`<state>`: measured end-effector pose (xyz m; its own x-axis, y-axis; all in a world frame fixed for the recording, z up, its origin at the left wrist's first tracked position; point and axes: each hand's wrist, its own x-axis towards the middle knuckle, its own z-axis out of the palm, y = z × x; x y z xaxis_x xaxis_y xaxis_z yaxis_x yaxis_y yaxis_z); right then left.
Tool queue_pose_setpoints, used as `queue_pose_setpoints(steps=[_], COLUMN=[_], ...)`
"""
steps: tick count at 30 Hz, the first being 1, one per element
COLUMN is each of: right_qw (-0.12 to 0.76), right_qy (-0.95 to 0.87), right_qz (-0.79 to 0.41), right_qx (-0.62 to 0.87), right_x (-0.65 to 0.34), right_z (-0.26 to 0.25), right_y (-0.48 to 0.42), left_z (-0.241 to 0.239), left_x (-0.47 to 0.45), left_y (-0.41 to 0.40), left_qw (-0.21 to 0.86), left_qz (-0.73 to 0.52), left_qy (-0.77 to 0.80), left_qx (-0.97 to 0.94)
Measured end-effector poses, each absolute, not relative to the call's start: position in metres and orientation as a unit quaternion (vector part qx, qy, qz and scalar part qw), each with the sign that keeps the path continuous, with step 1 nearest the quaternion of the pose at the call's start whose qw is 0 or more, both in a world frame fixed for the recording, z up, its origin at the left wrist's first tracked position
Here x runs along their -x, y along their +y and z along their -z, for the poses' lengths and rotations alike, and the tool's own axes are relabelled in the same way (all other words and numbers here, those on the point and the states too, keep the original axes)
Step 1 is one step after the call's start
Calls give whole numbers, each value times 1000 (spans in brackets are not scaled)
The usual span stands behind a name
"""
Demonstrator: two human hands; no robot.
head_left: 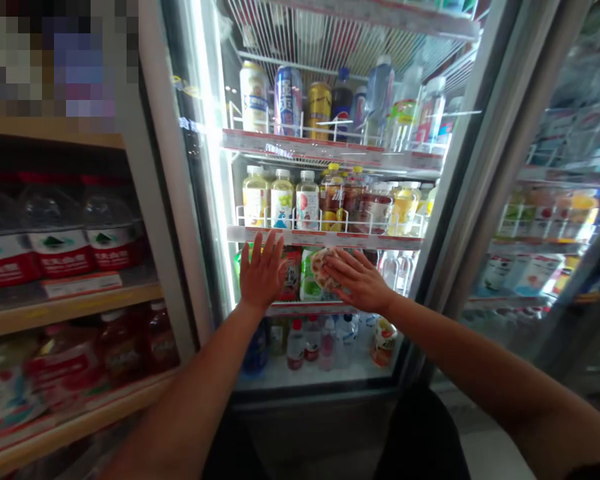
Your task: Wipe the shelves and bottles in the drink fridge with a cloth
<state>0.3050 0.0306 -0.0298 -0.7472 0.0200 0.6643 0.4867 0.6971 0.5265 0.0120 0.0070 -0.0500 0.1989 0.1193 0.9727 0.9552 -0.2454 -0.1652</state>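
Note:
My left hand [261,272] is raised with its fingers stretched upward and its palm toward the drinks on a lower fridge shelf [307,308], next to a red carton [292,275]. My right hand [356,280] lies flat, fingers extended to the left, on a pale pink and white packet [322,260] beside a green and white carton [309,283]. Neither hand grips anything. Just above them runs a shelf rail [325,238] with a row of juice bottles [281,198].
Cans and bottles [320,100] fill the upper fridge shelf; small bottles [313,340] stand on the bottom one. The open glass door [545,220] stands to the right. Wooden shelves [65,307] at left hold large water bottles [60,233] and red drinks.

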Motion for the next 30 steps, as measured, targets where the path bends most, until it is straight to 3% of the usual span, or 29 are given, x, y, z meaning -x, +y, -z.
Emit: queue_pose_setpoints(steps=[7,16,23,30], right_qw=[317,349,313,335], right_qy=[-859,-848,-863,-869], right_qz=[378,378,395,361], right_qx=[135,124,8,46], right_x=[-296,-288,-274,-271], right_z=[28,31,49,65], right_y=[22,22,27,34], left_z=[61,80,81,84], left_x=[-6,0,-1,0], left_y=[7,2,0,2], left_qw=[380,442,444,444], left_qz=[490,457,454,457], left_qy=[-437,-437,-434,-430], left_qx=[652,636,639,639])
